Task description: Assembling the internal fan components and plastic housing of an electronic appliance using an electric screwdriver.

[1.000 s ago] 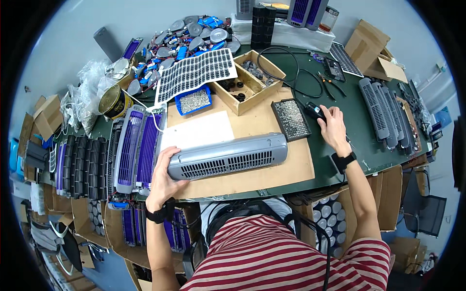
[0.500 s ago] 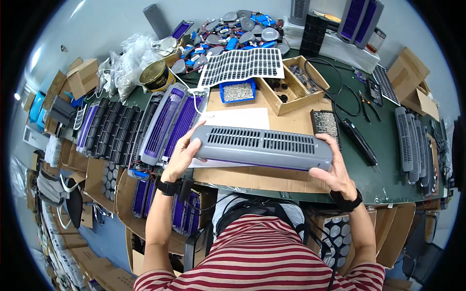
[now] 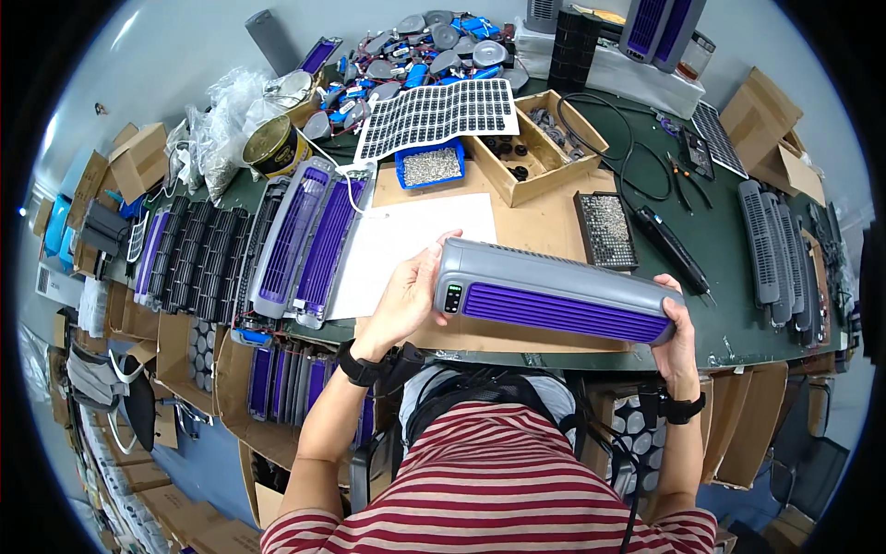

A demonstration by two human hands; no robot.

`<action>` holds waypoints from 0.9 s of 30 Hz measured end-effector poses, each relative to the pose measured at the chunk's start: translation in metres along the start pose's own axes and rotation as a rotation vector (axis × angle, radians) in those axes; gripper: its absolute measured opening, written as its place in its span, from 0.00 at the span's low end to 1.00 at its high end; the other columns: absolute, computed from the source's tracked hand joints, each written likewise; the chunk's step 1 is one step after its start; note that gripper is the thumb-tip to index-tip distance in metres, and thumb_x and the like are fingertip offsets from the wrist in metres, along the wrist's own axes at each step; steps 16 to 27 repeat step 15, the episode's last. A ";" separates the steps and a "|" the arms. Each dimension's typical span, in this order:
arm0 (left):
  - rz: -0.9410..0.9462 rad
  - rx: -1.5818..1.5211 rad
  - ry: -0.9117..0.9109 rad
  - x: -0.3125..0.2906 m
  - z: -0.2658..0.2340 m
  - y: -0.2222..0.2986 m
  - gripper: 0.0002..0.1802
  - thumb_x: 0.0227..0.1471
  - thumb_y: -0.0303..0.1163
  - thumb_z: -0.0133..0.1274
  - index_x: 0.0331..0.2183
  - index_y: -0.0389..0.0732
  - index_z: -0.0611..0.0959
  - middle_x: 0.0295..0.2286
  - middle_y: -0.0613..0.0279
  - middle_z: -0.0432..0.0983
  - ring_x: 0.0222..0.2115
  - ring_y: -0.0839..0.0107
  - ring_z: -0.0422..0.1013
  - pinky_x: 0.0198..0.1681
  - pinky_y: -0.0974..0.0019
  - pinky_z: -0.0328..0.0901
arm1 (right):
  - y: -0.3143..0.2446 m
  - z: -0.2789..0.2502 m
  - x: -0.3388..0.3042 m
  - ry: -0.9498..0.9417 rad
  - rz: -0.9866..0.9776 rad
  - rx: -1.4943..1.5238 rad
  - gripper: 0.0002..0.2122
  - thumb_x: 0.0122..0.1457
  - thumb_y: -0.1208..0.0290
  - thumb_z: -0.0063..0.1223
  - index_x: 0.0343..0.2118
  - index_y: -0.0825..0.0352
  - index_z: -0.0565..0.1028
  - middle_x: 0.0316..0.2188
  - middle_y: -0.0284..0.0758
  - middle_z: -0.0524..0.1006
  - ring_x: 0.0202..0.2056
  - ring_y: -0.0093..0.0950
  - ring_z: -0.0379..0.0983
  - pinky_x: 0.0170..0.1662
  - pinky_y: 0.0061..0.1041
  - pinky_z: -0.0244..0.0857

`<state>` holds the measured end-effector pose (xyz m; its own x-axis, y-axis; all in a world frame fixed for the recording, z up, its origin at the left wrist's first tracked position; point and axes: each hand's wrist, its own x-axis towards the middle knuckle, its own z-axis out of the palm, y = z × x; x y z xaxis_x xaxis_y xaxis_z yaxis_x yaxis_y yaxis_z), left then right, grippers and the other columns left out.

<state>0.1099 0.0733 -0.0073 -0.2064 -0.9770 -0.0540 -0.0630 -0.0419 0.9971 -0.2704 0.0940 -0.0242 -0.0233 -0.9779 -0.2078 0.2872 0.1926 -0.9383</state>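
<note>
A grey tower fan (image 3: 563, 314) with purple louvres and a small lit control panel at its left end is held lengthwise between my hands. It is off the table, above the cardboard sheet (image 3: 531, 222), its louvred front tilted toward me. My left hand (image 3: 413, 291) closes around the left end, beside the panel. At the other end my right hand (image 3: 678, 337) grips the corner, thumb on top. Left of the fan, on the table, lie open fan housings (image 3: 318, 245) with purple slats and a white sheet (image 3: 392, 254).
Behind the fan sit a blue screw tray (image 3: 399, 171), a wooden parts box (image 3: 512, 196) and a black screw rack (image 3: 605, 231). An electric screwdriver (image 3: 672, 249) and pliers (image 3: 686, 185) lie on the right. Grey vented covers (image 3: 761, 245) line the right edge; motors and batteries pile at the back.
Both hands have turned the fan from its vented grey side to its purple louvred front. It has shifted to the right, and its control panel now shows.
</note>
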 end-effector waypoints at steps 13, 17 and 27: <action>-0.044 0.017 -0.213 0.016 0.057 -0.009 0.34 0.66 0.53 0.29 0.60 0.36 0.65 0.23 0.60 0.75 0.18 0.80 0.71 0.18 0.77 0.69 | -0.003 -0.041 -0.073 0.244 -0.015 0.058 0.24 0.55 0.54 0.53 0.52 0.57 0.64 0.41 0.37 0.69 0.36 0.29 0.75 0.24 0.28 0.75; -0.046 -0.007 -0.274 0.021 0.062 -0.015 0.34 0.66 0.53 0.30 0.60 0.37 0.66 0.26 0.58 0.77 0.18 0.77 0.72 0.19 0.76 0.70 | -0.002 -0.058 -0.089 0.249 -0.051 0.056 0.25 0.56 0.51 0.54 0.53 0.55 0.64 0.42 0.36 0.70 0.36 0.29 0.75 0.25 0.28 0.75; -0.046 -0.007 -0.274 0.021 0.062 -0.015 0.34 0.66 0.53 0.30 0.60 0.37 0.66 0.26 0.58 0.77 0.18 0.77 0.72 0.19 0.76 0.70 | -0.002 -0.058 -0.089 0.249 -0.051 0.056 0.25 0.56 0.51 0.54 0.53 0.55 0.64 0.42 0.36 0.70 0.36 0.29 0.75 0.25 0.28 0.75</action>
